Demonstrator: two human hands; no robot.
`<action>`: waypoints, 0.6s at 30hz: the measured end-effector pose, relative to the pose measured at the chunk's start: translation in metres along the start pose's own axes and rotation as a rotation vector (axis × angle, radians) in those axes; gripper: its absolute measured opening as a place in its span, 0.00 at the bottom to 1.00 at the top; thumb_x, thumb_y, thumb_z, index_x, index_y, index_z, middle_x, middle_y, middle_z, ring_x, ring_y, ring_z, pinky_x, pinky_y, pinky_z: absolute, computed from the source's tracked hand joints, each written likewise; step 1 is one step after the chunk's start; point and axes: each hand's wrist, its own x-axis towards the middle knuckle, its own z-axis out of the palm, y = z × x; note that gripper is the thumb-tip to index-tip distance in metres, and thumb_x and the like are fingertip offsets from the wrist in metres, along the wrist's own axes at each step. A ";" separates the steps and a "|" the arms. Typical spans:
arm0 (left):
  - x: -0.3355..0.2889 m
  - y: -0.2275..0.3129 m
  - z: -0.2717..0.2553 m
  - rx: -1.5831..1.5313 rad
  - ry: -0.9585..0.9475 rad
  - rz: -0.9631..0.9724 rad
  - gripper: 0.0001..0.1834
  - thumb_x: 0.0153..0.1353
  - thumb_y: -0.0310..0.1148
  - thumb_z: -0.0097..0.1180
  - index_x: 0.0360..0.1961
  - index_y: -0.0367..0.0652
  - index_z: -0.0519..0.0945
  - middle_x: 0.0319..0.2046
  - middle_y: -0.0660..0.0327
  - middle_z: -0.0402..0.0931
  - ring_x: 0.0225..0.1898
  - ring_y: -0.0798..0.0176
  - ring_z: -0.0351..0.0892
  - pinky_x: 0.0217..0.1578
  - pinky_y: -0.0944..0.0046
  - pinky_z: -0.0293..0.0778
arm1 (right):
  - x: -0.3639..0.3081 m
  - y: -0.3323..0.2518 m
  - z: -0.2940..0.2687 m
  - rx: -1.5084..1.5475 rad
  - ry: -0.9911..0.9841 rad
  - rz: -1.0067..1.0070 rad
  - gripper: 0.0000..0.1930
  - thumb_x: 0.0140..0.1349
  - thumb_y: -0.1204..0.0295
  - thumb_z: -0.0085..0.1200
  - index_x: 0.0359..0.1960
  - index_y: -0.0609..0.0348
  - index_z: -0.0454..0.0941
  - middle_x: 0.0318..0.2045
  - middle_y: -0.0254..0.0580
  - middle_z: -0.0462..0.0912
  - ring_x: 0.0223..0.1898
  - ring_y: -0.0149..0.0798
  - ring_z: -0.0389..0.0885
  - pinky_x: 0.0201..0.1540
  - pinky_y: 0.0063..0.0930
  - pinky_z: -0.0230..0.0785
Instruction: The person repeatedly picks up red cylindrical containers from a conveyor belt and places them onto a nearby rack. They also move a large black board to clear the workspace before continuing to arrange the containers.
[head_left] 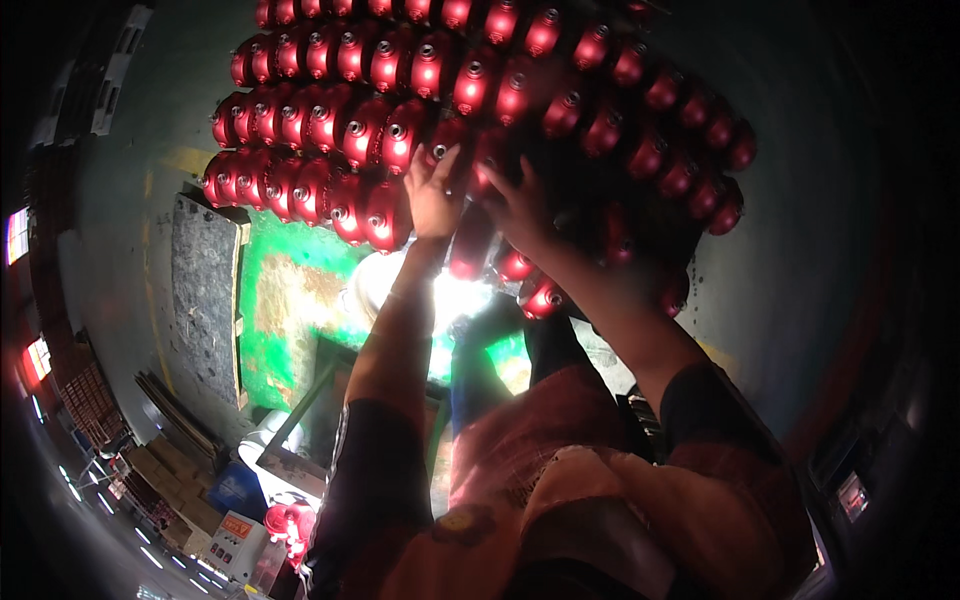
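Rows of glossy red rounded metal cylinders, each with a small metal neck, are packed closely in front of me. My left hand (436,203) reaches to the front row, fingers spread against a red cylinder (446,132). Just to its right, my right hand (522,208) has its fingers apart beside another red cylinder (488,148). Whether its fingertips press on that one I cannot tell. Below and between the hands stands a further red cylinder (466,255), partly in glare. Shadow hides much of the area under my right hand.
A dark flat board (207,295) lies at the left on green-painted floor (290,260). Closer to me are a metal frame (310,420), a white rounded object (375,285) in bright light, and a control box (232,540). Cardboard boxes (170,480) stand at lower left.
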 end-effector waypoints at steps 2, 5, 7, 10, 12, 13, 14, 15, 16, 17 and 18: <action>0.021 -0.005 0.015 0.117 -0.095 -0.053 0.27 0.56 0.39 0.60 0.59 0.73 0.76 0.68 0.48 0.57 0.61 0.38 0.65 0.59 0.48 0.66 | 0.024 -0.005 0.030 -0.010 0.049 0.043 0.34 0.53 0.71 0.64 0.64 0.38 0.69 0.65 0.70 0.56 0.65 0.67 0.60 0.66 0.53 0.58; 0.028 -0.014 0.029 0.108 -0.085 -0.081 0.28 0.57 0.38 0.60 0.60 0.75 0.75 0.69 0.49 0.54 0.60 0.39 0.66 0.59 0.47 0.67 | 0.040 -0.003 0.052 -0.028 0.166 0.099 0.35 0.51 0.73 0.65 0.63 0.39 0.69 0.64 0.70 0.58 0.64 0.66 0.62 0.65 0.52 0.59; 0.027 -0.017 0.035 0.092 -0.084 -0.088 0.30 0.56 0.35 0.60 0.60 0.77 0.74 0.70 0.50 0.52 0.60 0.39 0.65 0.60 0.48 0.66 | 0.043 0.002 0.055 -0.012 0.196 0.110 0.37 0.48 0.76 0.66 0.63 0.40 0.69 0.64 0.65 0.60 0.64 0.64 0.63 0.65 0.49 0.60; 0.025 -0.012 0.031 0.082 -0.101 -0.095 0.30 0.55 0.35 0.62 0.60 0.74 0.75 0.69 0.50 0.55 0.60 0.40 0.65 0.61 0.48 0.65 | 0.043 0.009 0.052 0.105 0.284 0.015 0.41 0.43 0.79 0.67 0.63 0.42 0.68 0.63 0.57 0.63 0.64 0.58 0.63 0.66 0.45 0.60; 0.025 -0.004 0.020 0.102 -0.086 -0.077 0.30 0.55 0.35 0.63 0.60 0.72 0.75 0.68 0.50 0.56 0.60 0.40 0.65 0.61 0.49 0.65 | 0.044 0.014 0.048 0.119 0.294 -0.019 0.42 0.40 0.80 0.67 0.63 0.43 0.69 0.63 0.54 0.65 0.64 0.55 0.64 0.65 0.43 0.61; 0.024 0.001 0.011 0.122 -0.117 -0.102 0.30 0.54 0.35 0.63 0.60 0.71 0.75 0.68 0.49 0.56 0.60 0.40 0.65 0.61 0.49 0.65 | 0.044 0.016 0.045 0.134 0.300 -0.029 0.43 0.39 0.80 0.67 0.63 0.43 0.70 0.63 0.52 0.65 0.64 0.53 0.65 0.65 0.42 0.62; 0.021 0.007 0.001 0.104 -0.086 -0.074 0.31 0.54 0.34 0.64 0.61 0.70 0.75 0.67 0.49 0.57 0.60 0.40 0.65 0.61 0.49 0.65 | 0.044 0.018 0.041 0.155 0.296 -0.058 0.43 0.39 0.80 0.67 0.63 0.42 0.70 0.63 0.52 0.66 0.64 0.53 0.65 0.65 0.42 0.61; 0.016 0.013 -0.012 0.059 -0.023 -0.023 0.29 0.55 0.28 0.56 0.58 0.69 0.77 0.66 0.50 0.60 0.57 0.40 0.68 0.57 0.47 0.68 | 0.043 0.021 0.034 0.181 0.287 -0.067 0.43 0.39 0.81 0.67 0.63 0.42 0.70 0.63 0.51 0.66 0.64 0.53 0.65 0.66 0.42 0.61; 0.010 0.017 -0.028 -0.011 0.034 0.032 0.30 0.52 0.27 0.59 0.58 0.67 0.78 0.65 0.50 0.61 0.57 0.41 0.68 0.57 0.48 0.68 | 0.040 0.022 0.025 0.203 0.250 -0.023 0.43 0.39 0.81 0.66 0.63 0.42 0.71 0.63 0.51 0.66 0.64 0.53 0.65 0.66 0.42 0.61; 0.002 0.020 -0.047 -0.073 0.052 0.053 0.32 0.50 0.26 0.61 0.57 0.65 0.78 0.65 0.50 0.61 0.57 0.42 0.68 0.58 0.49 0.68 | 0.037 0.022 0.014 0.205 0.262 -0.073 0.42 0.40 0.81 0.65 0.63 0.42 0.71 0.63 0.51 0.66 0.65 0.53 0.65 0.66 0.41 0.60; -0.006 0.022 -0.066 -0.183 0.102 0.059 0.36 0.44 0.23 0.65 0.57 0.62 0.79 0.65 0.48 0.61 0.59 0.43 0.68 0.59 0.51 0.68 | 0.034 0.021 0.001 0.199 0.246 -0.074 0.41 0.41 0.81 0.65 0.63 0.42 0.72 0.64 0.51 0.66 0.65 0.53 0.65 0.67 0.41 0.59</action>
